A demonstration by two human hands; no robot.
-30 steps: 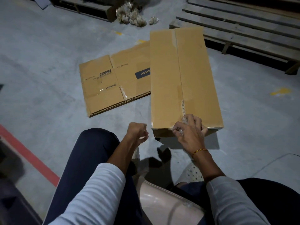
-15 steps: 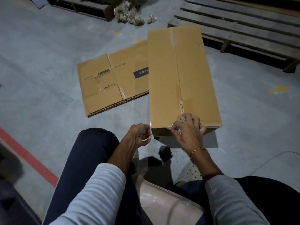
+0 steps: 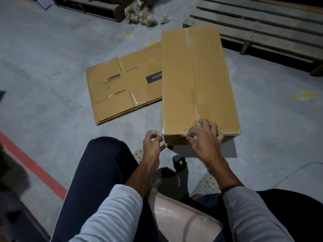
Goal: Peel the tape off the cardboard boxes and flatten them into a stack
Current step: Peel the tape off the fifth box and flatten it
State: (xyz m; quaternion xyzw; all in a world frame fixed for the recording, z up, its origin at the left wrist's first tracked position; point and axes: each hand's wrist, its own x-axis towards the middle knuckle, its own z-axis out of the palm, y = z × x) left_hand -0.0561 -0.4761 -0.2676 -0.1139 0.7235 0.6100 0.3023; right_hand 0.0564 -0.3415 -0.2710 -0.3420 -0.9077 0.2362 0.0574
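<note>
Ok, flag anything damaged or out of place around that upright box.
The box has torn cardboard along its centre seam, near the right hand, where corrugation shows. Loose wads of crumpled tape litter the floor by a pallet.
</note>
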